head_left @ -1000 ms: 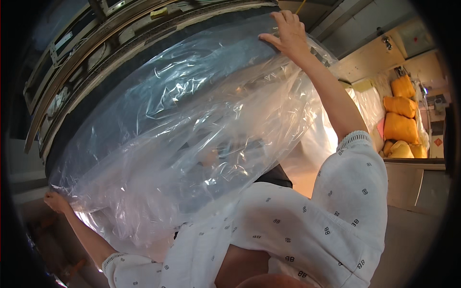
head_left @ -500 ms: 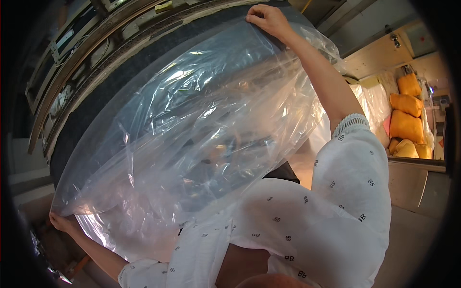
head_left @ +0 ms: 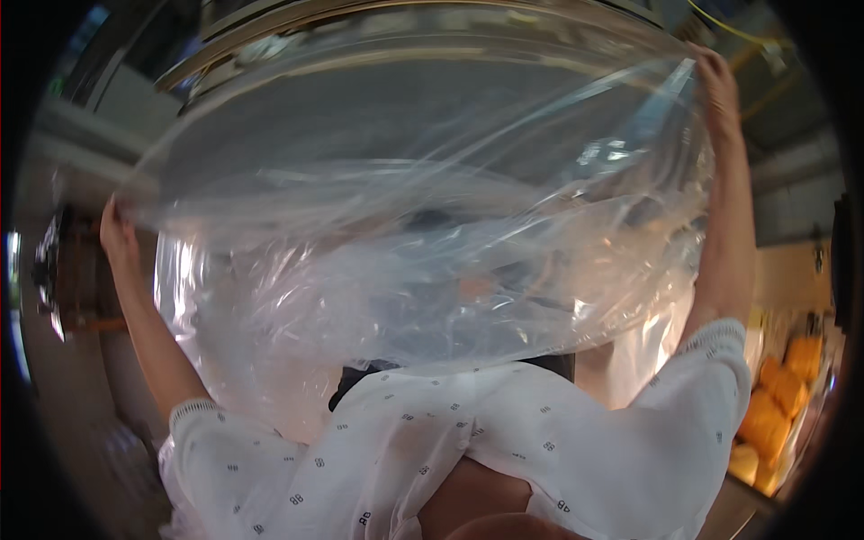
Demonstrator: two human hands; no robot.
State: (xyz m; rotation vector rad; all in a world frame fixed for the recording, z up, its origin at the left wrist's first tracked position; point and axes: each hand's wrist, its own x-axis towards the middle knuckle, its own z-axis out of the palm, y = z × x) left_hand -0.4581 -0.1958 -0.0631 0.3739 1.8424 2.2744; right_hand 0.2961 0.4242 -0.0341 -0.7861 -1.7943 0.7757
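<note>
The person holds a clear plastic sheet (head_left: pixel 504 261) stretched wide between both arms. The left hand (head_left: pixel 119 236) has its fingers closed on the sheet's left edge, and the right hand (head_left: pixel 718 88), higher up, pinches its upper right corner. The creased, shiny sheet hangs in front of the person's white short-sleeved top (head_left: pixel 531 432), its lower part bunched in folds near the waist. A dark surface (head_left: pixel 360 112) shows through it, with a wood-toned rail (head_left: pixel 261 33) along the far side. Orange bundles (head_left: pixel 774 400) sit at the lower right.
</note>
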